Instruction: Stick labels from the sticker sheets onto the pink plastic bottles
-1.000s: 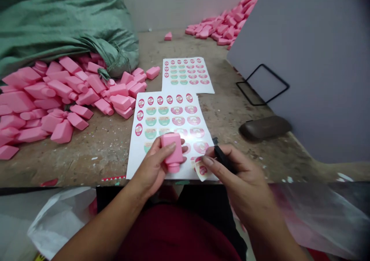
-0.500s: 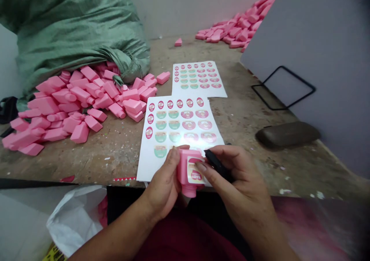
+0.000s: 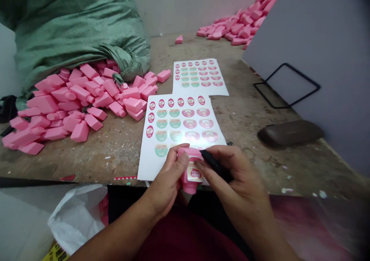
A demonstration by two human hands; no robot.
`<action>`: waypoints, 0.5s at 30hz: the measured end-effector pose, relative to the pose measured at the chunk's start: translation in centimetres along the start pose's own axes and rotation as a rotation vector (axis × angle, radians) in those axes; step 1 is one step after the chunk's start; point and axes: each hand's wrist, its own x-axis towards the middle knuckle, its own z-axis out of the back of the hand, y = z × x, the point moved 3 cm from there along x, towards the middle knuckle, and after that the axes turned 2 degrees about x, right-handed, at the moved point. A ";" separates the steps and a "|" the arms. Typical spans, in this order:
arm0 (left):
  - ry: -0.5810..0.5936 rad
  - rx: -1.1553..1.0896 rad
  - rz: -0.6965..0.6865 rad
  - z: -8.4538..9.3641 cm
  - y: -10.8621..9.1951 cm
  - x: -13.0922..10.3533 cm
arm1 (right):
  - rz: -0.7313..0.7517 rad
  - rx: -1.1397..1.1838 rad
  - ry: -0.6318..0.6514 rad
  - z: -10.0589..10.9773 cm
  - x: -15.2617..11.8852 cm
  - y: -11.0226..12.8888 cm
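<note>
My left hand (image 3: 167,180) grips a small pink bottle (image 3: 189,184) at the table's front edge, neck pointing toward me. A label sticker (image 3: 194,173) lies on the bottle's face. My right hand (image 3: 234,180) presses its fingertips on that sticker and also holds a black tool (image 3: 214,164) in its fingers. Right behind the hands lies a white sticker sheet (image 3: 179,126) with rows of pink and green labels.
A second sticker sheet (image 3: 199,76) lies farther back. A heap of pink bottles (image 3: 78,99) spills from a green sack (image 3: 72,26) at left. More pink bottles (image 3: 239,26) are piled at back right. A dark oblong case (image 3: 289,132) and grey board (image 3: 318,61) sit right. A white plastic bag (image 3: 75,214) hangs below the table.
One second ago the right hand held a peeled sticker beside the bottle. The sticker now sits on the bottle, and both thumbs press over it as the bottle tilts nearer me.
</note>
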 end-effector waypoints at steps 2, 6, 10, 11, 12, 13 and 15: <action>0.015 0.064 0.010 0.2 -0.1 -0.2 | 0.048 -0.077 -0.001 0.1 -0.1 0.2; 0.046 0.122 -0.050 0.4 0.0 -0.4 | 0.159 -0.282 0.004 -0.1 -0.3 0.3; 0.029 0.090 -0.066 0.1 0.1 -0.3 | 0.248 -0.426 -0.030 0.3 -0.2 -0.2; 0.024 0.080 -0.042 0.1 0.1 -0.3 | 0.243 -0.424 -0.041 0.6 -0.1 -0.4; 0.018 0.071 -0.013 0.0 0.1 -0.4 | 0.212 -0.404 -0.048 1.0 0.0 -0.6; 0.014 0.064 0.019 -0.1 0.0 -0.4 | 0.156 -0.363 -0.050 1.3 0.1 -0.8; 0.013 0.055 0.066 -0.2 -0.1 -0.5 | 0.019 -0.215 -0.036 1.8 0.3 -1.2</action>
